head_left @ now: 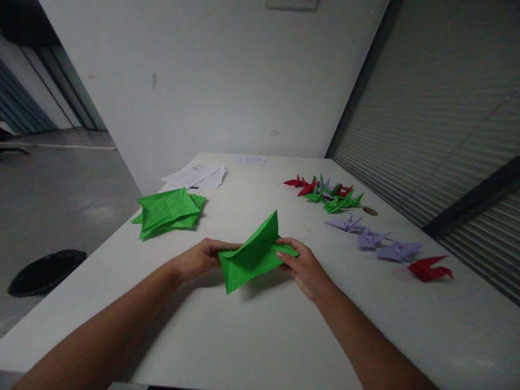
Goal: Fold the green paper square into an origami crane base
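Observation:
Between my hands, a little above the white table (260, 346), is a folded green paper (254, 257) with one flap standing up to a point. My left hand (205, 257) grips its left end, with the fingertips partly hidden behind the paper. At the right end, my right hand (298, 265) pinches the paper between thumb and fingers. A stack of folded green papers (170, 211) lies to the left, beyond my left hand. To the right are lilac paper cranes (400, 251) and a red paper crane (430, 269).
Farther back on the right sits a pile of red, green and lilac cranes (325, 192) beside a brown round object (370, 211). Printed sheets (199, 176) lie at the back left. A black bin (46, 272) stands on the floor left of the table. Window blinds line the right side.

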A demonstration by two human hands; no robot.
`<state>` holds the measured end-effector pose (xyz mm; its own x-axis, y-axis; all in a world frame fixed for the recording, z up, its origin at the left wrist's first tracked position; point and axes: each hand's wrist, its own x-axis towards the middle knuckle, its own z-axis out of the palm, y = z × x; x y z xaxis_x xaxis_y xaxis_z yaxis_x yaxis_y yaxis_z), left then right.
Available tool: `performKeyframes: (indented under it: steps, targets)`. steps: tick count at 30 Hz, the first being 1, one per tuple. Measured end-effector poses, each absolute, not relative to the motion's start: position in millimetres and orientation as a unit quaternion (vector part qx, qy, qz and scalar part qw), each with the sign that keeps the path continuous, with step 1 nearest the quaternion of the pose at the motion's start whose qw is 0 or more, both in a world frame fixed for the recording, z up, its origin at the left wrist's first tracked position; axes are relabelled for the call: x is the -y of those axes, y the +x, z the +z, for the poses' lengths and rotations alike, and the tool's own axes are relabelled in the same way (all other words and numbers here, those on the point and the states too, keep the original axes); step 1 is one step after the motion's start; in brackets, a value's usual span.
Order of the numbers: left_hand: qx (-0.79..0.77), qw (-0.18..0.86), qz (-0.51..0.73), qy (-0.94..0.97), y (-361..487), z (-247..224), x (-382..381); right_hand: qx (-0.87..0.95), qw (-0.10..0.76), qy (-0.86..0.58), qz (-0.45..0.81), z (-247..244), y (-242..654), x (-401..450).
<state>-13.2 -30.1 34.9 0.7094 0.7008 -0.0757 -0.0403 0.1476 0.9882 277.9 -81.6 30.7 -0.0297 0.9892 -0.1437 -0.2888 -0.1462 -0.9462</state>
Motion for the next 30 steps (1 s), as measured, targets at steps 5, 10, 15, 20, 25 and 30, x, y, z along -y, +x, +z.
performKeyframes:
  steps: [5,10,15,20,25,30]
  targets:
    - [-0.324,0.616,0.264,0.668,-6.2,35.1,32.9,0.387,0.523,-0.45,0.611,28.5,279.8,81.2]
    - [-0.352,0.519,0.298,0.72,-8.6,27.0,28.6,0.396,0.521,-0.429,0.623,29.5,282.4,81.7]
    - [-0.372,0.441,0.36,0.733,-7.8,17.5,25.4,0.437,0.552,-0.427,0.567,27.0,277.7,84.9]
    - [-0.399,0.37,0.384,0.746,0.8,19.1,31.2,0.515,0.574,-0.476,0.423,22.1,267.2,88.7]
    - [-0.416,0.302,0.378,0.77,4.9,22.2,36.5,0.604,0.533,-0.508,0.305,15.9,263.9,90.4]
    - [-0.422,0.276,0.379,0.776,7.9,19.3,38.6,0.664,0.514,-0.481,0.253,12.3,260.5,89.2]
